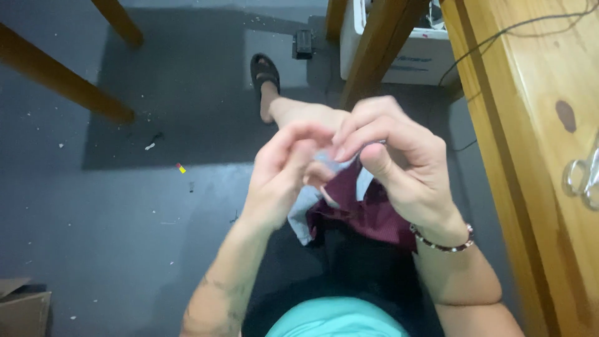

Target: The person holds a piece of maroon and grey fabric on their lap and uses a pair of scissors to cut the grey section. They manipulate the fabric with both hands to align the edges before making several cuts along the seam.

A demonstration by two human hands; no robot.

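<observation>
My left hand (284,171) and my right hand (399,162) are raised close together in front of me, fingers curled. Between them they pinch a small bundle of cloth: a maroon piece (365,215) hanging below my right palm and a pale blue piece (306,206) beside my left fingers. The fingertips of both hands meet at the top of the cloth, where the pinched spot is hidden. A beaded bracelet (444,242) circles my right wrist. Whether anything thin is held at the fingertips cannot be made out.
A wooden table (530,125) runs along the right, with metal scissors (583,178) at its edge and a thin cable across it. Wooden legs (62,81) stand on the grey floor. My sandalled foot (265,78), a white box (405,50) and a cardboard corner (22,306) are around.
</observation>
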